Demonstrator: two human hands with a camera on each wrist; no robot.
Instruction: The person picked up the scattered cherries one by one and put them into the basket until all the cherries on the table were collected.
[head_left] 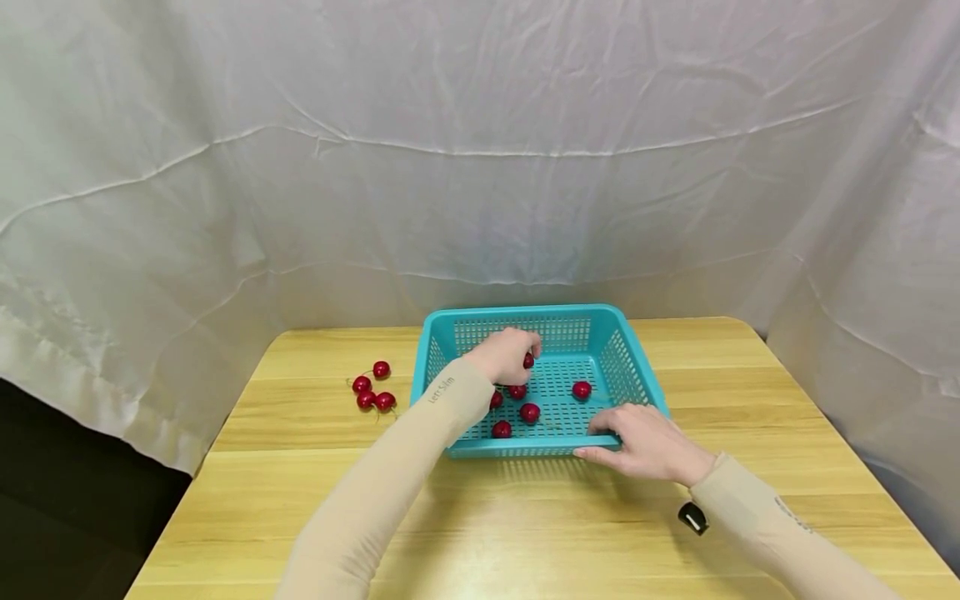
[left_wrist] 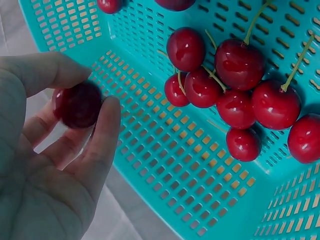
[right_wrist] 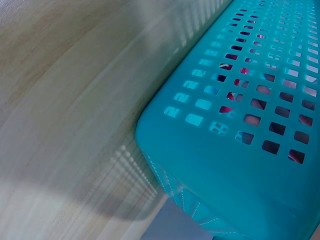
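My left hand (head_left: 504, 354) is over the turquoise plastic basket (head_left: 517, 313) and pinches a dark red cherry (left_wrist: 80, 106) between thumb and fingertips. Below it, several cherries (left_wrist: 239, 65), some with green stems, lie on the basket's slotted floor. One cherry (head_left: 581, 390) sits apart toward the right side. At the front right of the basket, my right hand (head_left: 647, 442) grips the rim, with fingers over the inside and the thumb outside. The right wrist view shows the perforated basket wall (right_wrist: 200, 155); that hand is mostly hidden there.
Several more cherries (head_left: 364, 400) with stems lie on the wooden table (head_left: 315, 500), left of the basket. Pale cloth (head_left: 525, 217) hangs behind and beside the table. A small black device (head_left: 693, 517) shows under the right wrist.
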